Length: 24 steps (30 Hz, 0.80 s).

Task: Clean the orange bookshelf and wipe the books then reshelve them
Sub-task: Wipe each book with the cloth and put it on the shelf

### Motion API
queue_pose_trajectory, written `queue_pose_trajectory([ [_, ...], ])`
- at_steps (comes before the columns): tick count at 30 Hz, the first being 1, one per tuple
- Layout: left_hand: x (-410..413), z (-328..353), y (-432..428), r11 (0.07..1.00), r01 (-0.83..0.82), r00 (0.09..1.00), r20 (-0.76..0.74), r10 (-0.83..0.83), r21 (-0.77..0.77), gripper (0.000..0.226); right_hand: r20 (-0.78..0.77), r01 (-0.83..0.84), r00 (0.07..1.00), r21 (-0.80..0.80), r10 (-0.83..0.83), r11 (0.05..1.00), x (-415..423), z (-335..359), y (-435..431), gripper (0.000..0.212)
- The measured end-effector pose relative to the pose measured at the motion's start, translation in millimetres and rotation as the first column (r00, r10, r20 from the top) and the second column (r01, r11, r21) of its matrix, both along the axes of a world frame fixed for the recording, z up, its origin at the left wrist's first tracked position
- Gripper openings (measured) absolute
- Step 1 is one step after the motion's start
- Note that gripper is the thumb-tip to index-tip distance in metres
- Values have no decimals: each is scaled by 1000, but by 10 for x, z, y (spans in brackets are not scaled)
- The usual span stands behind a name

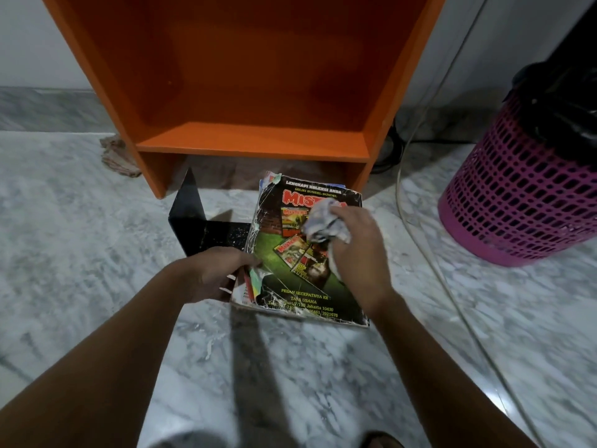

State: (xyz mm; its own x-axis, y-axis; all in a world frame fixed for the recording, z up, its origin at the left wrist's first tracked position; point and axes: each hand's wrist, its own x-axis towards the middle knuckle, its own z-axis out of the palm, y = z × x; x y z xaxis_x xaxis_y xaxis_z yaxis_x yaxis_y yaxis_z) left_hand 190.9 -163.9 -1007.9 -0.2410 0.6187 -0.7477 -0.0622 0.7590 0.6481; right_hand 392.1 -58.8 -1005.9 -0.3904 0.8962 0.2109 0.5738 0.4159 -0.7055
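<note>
Floor (80, 253): grey-white marble; it carries everything listed.
Orange bookshelf (255, 147): stands upright on the floor against the wall, open front toward the camera.
Book stack (290, 279): lies flat on the floor just in front of the bookshelf, its far edge at the gap under the lowest board. The top cover is dark and creased, printed with "MISTERI".
Left hand (216, 273): at the stack's near-left edge; thumb on the top cover, fingers curled round the edge, holding it.
Right hand (355, 250): over the middle of the top cover; fingers closed round the cloth.
Cloth (323, 224): pale, crumpled, pressed onto the cover.
Bookend (197, 221): black, L-shaped, on the floor touching the stack's left side.
Rag (116, 156): brownish, on the floor beside the bookshelf's left leg.
Basket (523, 195): pink, perforated, on the floor well right of the stack, lined with a black bag (562, 101).
Cable (416, 156): pale, runs across the floor between bookshelf and basket.
</note>
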Motion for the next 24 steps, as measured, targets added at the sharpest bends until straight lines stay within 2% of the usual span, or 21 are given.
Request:
queue_pose_trajectory([
  [3,37,-54,82,996,-58,995,-72,63,61,24,251,-171,956,57,152,984,-369,-133,4,57],
  [6,44,-121,128,988,-101,986,-118,115,119,28,325,-270,919,108,223,957,-665,-188,213,62],
  [8,35,-148,101,985,-113,988,-88,125,129,34,360,-296,904,136,232,945,-765,-195,433,61],
  [9,28,-144,94,987,-107,991,-66,116,120,35,358,-239,917,134,178,962,-773,-197,582,58],
  [11,10,-121,77,989,-96,994,-39,101,109,34,260,57,963,60,-71,997,-660,-184,888,50],
  [12,0,-118,74,991,-91,995,-31,95,98,32,208,200,959,-16,-192,980,-543,-178,1023,46],
  [14,-11,-126,80,994,-77,997,-11,78,77,25,155,366,926,-158,-343,917,-271,-182,1205,41],
  [19,-3,-40,94,1000,-17,999,-28,18,25,33,11,461,880,-257,-474,850,87,-242,1216,41],
  [24,50,370,221,992,-7,999,-48,13,126,35,-81,490,847,-268,-526,830,191,-219,1095,38],
])
